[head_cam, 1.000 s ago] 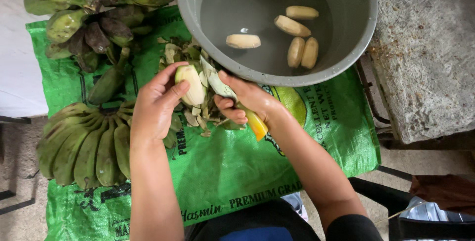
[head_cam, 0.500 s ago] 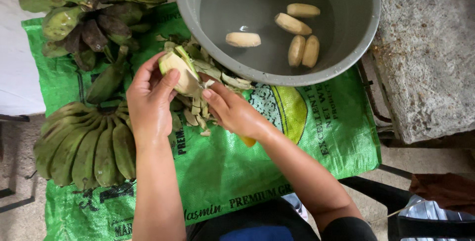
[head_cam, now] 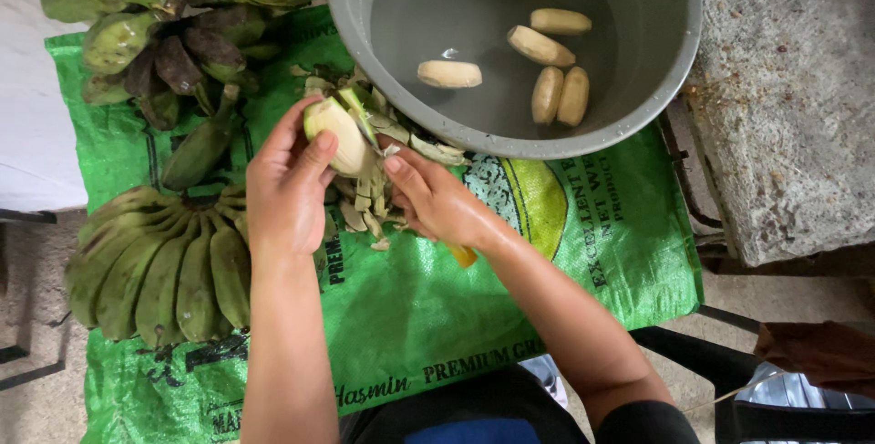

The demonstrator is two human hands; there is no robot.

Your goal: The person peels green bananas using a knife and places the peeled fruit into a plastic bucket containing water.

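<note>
My left hand (head_cam: 284, 191) holds a half-peeled pale banana (head_cam: 334, 130) over a pile of green peels (head_cam: 374, 198). My right hand (head_cam: 437, 202) grips a knife with a yellow handle (head_cam: 461, 254); its blade lies against the banana, cutting off a strip of skin. Both hands hover over a green woven sack (head_cam: 410, 316) spread on the ground. Just beyond them stands a grey basin (head_cam: 661, 88) of water with several peeled bananas (head_cam: 547, 47) floating in it.
A hand of green bananas (head_cam: 164, 266) lies at the left on the sack. More green and dark bananas (head_cam: 173, 34) are bunched at the top left. A rough stone slab (head_cam: 793, 98) stands at the right, dark chair legs below it.
My left hand has turned the banana and shifted it slightly left. My right hand has moved in under it, and the knife's yellow handle is now mostly hidden.
</note>
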